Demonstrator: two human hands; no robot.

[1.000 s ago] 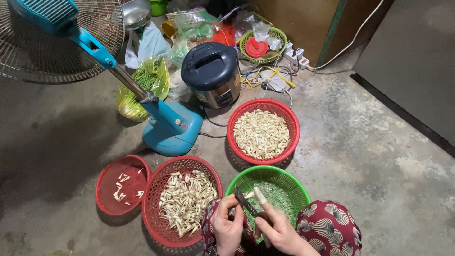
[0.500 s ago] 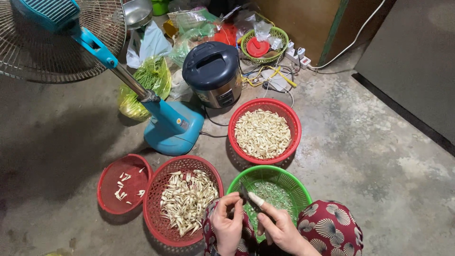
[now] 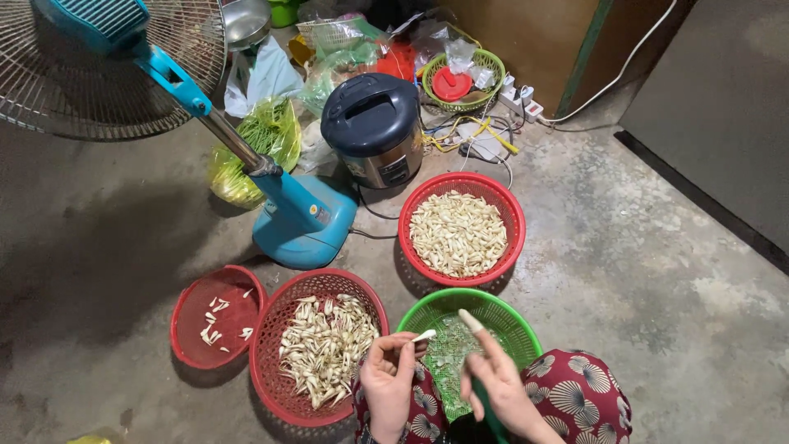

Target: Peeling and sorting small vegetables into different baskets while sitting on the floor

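Left hand pinching a pale stalk piece over green basket rim at 9 o'clock. Right hand gripping a green-handled tool, forefinger extended. Could drop outside, grip being slight.

Head view, steeply down, close

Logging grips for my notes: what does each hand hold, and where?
Left hand: small white peeled piece, pinched by one end. Right hand: cannot tell.
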